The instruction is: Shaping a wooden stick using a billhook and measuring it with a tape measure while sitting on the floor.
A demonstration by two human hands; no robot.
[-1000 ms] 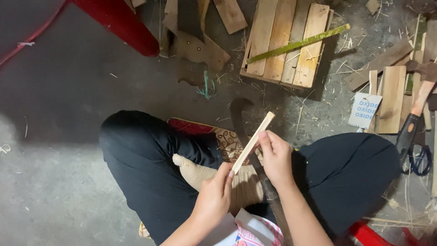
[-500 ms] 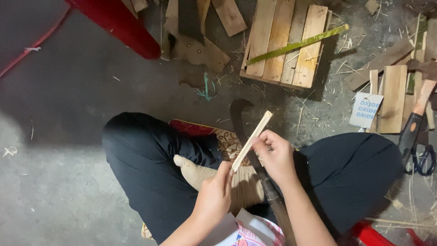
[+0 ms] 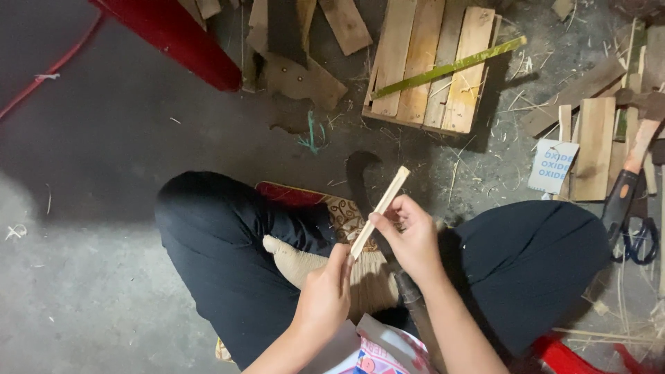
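Note:
A thin pale bamboo strip (image 3: 385, 203) slants up to the right over my crossed legs. My left hand (image 3: 324, 296) grips its lower end. My right hand (image 3: 410, 237) pinches the strip near its middle, thumb on top. Under my right hand lies a dark curved blade (image 3: 360, 181), its handle (image 3: 409, 294) running down between my legs. My bare foot (image 3: 294, 257) rests on a patterned mat (image 3: 343, 215).
A small wooden pallet (image 3: 424, 66) with a green bamboo stick (image 3: 447, 68) across it lies ahead. Wood offcuts (image 3: 597, 142), a white paper slip (image 3: 552, 165), scissors (image 3: 641, 239) and a tool with a wooden handle (image 3: 641, 142) are at the right. A red object (image 3: 176, 38) stands top left.
The strip and both hands have stayed almost in place. My right hand has shifted slightly along the strip.

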